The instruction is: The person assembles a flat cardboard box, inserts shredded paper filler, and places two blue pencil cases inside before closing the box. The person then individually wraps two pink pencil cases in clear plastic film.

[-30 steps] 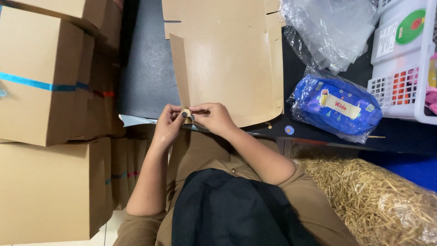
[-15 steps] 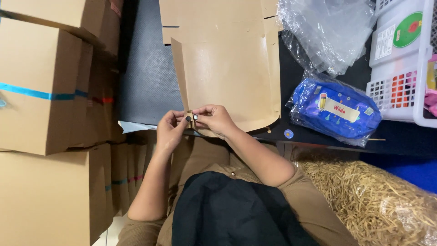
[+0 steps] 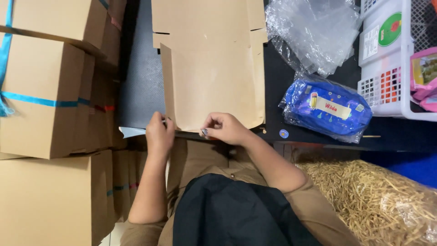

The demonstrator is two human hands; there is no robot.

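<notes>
your left hand (image 3: 159, 133) sits at the flat cardboard sheet's (image 3: 214, 82) 7 o'clock corner, fingers curled shut, possibly on a thin strip; the view is too small to confirm. your right hand (image 3: 226, 128) rests at the sheet's 6 o'clock edge, fingers pinching a small dark item (image 3: 204, 132). a blue wrapped pouch (image 3: 327, 109) lies at 3 o'clock of the sheet.

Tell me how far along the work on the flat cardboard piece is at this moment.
Done: closed brown boxes stand stacked on the left, some bound with blue tape. In hand: a flat cardboard blank lies unfolded on the dark table; the left hand is at its near-left edge and the right hand pinches a small item at its near edge. Left: the blank is not folded, and the wrapped blue pouch lies unpacked beside it.
</notes>
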